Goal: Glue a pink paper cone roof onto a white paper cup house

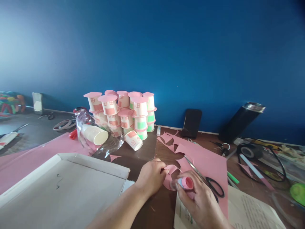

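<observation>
My left hand (151, 176) is closed, pinching the edge of a small cut piece of pink paper (168, 180) over the brown table. Gripped in my right hand (200, 198) is a glue stick (186, 183) with a pink end, tilted so that its other end meets the paper. Scissors (206, 179) with black handles lie on a pink sheet (209, 159) beside my right hand. Beyond my hands rise stacked paper cups (124, 116) with drawn windows and doors and pink paper discs. One decorated cup (133, 140) lies tipped in front of them.
At left sit a white cardboard box lid (78, 187) and plain cups (97, 135) in clear plastic. A phone (192, 123) and a black flask (240, 122) lean against the blue wall. Printed paper (250, 210), a cable (283, 168) and pens crowd the right.
</observation>
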Available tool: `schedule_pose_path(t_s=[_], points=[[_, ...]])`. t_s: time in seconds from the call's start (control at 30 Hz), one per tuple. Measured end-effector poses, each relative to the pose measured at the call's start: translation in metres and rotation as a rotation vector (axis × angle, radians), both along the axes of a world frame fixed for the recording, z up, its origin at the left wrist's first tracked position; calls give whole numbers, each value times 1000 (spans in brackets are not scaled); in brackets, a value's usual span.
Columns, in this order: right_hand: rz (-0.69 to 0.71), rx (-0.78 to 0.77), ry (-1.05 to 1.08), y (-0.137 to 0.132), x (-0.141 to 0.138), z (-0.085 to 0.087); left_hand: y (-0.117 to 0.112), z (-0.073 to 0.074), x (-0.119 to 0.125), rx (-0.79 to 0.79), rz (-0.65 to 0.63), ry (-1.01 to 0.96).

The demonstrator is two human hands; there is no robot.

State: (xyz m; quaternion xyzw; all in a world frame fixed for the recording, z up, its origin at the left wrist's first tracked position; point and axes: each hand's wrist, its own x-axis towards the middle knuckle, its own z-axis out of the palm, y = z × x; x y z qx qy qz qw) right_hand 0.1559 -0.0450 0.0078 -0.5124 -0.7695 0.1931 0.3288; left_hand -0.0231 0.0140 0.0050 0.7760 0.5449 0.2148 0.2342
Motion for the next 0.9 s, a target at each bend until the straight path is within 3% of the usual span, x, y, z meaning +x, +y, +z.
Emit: schedule_pose_path(t_s=[0.53, 0.77, 0.9], points=[[-39, 59, -38, 2, -3, 0, -3, -2, 0, 37, -31, 23], [-188, 153, 210, -3, 7, -3, -1, -7, 0, 50, -39, 18], [-166, 117, 232, -4, 8, -4, 0, -9, 0, 51, -35, 7]])
